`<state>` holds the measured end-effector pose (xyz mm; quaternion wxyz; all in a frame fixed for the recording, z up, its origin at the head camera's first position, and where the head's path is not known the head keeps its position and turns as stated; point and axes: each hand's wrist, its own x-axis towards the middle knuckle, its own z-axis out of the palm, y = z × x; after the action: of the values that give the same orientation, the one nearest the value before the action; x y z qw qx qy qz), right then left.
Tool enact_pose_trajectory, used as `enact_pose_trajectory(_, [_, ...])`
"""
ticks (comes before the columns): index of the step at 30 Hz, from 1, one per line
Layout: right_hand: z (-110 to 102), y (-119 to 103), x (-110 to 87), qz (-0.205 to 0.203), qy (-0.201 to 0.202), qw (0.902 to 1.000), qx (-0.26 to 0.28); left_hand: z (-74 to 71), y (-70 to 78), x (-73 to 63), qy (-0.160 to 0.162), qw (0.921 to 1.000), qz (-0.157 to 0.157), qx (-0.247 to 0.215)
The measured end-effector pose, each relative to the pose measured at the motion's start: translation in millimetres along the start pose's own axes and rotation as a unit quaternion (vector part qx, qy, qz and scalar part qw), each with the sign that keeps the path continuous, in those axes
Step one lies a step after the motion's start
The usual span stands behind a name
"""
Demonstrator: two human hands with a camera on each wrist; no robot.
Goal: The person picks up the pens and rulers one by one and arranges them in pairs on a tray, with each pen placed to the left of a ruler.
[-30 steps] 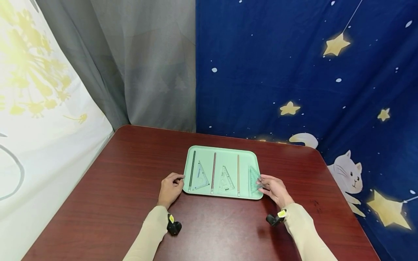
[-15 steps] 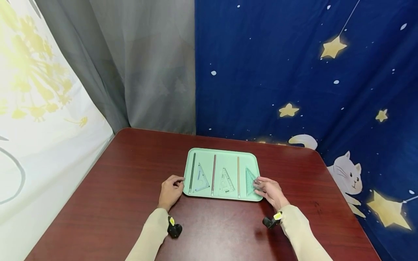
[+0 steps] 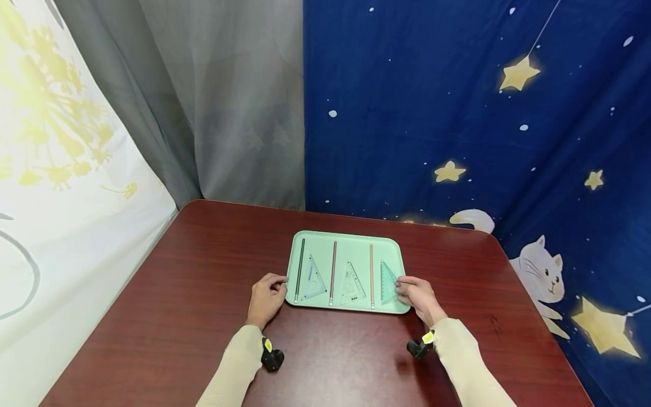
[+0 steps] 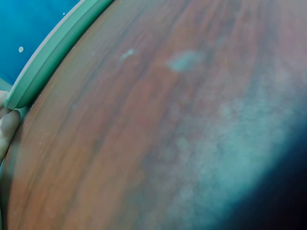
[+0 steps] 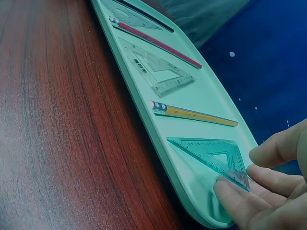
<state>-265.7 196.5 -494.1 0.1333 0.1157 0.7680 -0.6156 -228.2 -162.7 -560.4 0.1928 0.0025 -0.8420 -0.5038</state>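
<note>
A pale green tray (image 3: 351, 238) lies on the table. My left hand (image 3: 266, 298) pinches its left rim near the front corner; only fingertips (image 4: 8, 127) show in the left wrist view. At the tray's right end, my right hand (image 3: 418, 296) holds a green transparent triangle ruler (image 5: 201, 147) by its edges with the fingertips. Left of that ruler lies a yellow pencil (image 5: 194, 115), then a clear triangle ruler (image 5: 170, 86), a red pencil (image 5: 160, 44), another clear triangle ruler (image 3: 312, 290) and a dark pencil (image 3: 299, 271).
The dark red wooden table (image 3: 218, 254) extends around the tray. Behind it hang a grey curtain (image 3: 249, 113) and a blue star-patterned curtain (image 3: 386, 141). A white patterned cloth (image 3: 76, 226) hangs at the left.
My right hand has moved left with the green triangle ruler, bringing it closer to the yellow pencil and flat in line with it. My left hand stays at the tray rim.
</note>
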Motion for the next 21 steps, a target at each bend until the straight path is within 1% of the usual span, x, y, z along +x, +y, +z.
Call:
enact_pose_trajectory(4, [2.7,-0.9,-0.2,-0.006,0.008,0.9997,-0.020,-0.4,0.8,0.3,-0.004,1.0000,-0.009,0.000])
enact_pose_trajectory(6, [4.9,-0.6,0.3,-0.016,0.016,0.9985,-0.050,-1.1,1.0,0.0,-0.008,0.9998,-0.016,0.000])
enact_pose_trajectory(8, [6.3,0.0,0.4,-0.029,0.026,0.9952,-0.090,-0.8,1.1,-0.2,-0.011,0.9997,-0.020,-0.001])
enact_pose_trajectory(12, [8.8,2.0,0.6,-0.057,0.045,0.9826,-0.171,0.0,1.2,0.4,-0.013,0.9997,-0.020,-0.005])
enact_pose_trajectory(17, [11.5,2.7,1.0,-0.085,0.059,0.9662,-0.236,-0.6,1.0,1.5,-0.005,0.9999,-0.012,-0.004])
enact_pose_trajectory(21, [15.9,3.3,2.0,-0.111,0.077,0.9484,-0.287,-1.6,0.8,1.0,-0.007,0.9999,-0.012,0.001])
